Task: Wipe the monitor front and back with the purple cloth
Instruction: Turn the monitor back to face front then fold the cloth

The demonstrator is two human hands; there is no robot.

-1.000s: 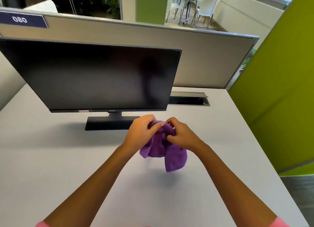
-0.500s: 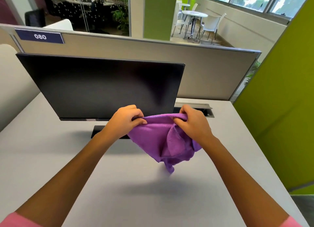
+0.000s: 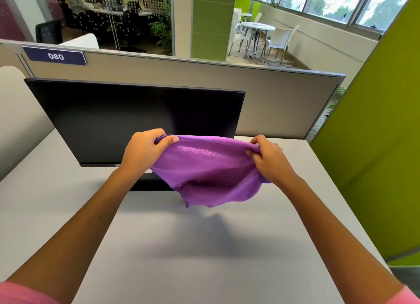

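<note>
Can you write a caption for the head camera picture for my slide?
Both hands, left hand and right hand, hold a purple cloth spread before the dark monitor.

The monitor (image 3: 136, 119) stands upright at twelve o'clock and blocks the way straight ahead, with the grey partition (image 3: 284, 103) close behind it, so the gap to its back looks narrow. At two to four o'clock the green panel (image 3: 375, 144) walls off the desk edge. The desk (image 3: 181, 258) from five to nine o'clock lies bare under the purple cloth (image 3: 209, 167), stretched in the air between left hand (image 3: 142, 152) and right hand (image 3: 271, 160).
</note>
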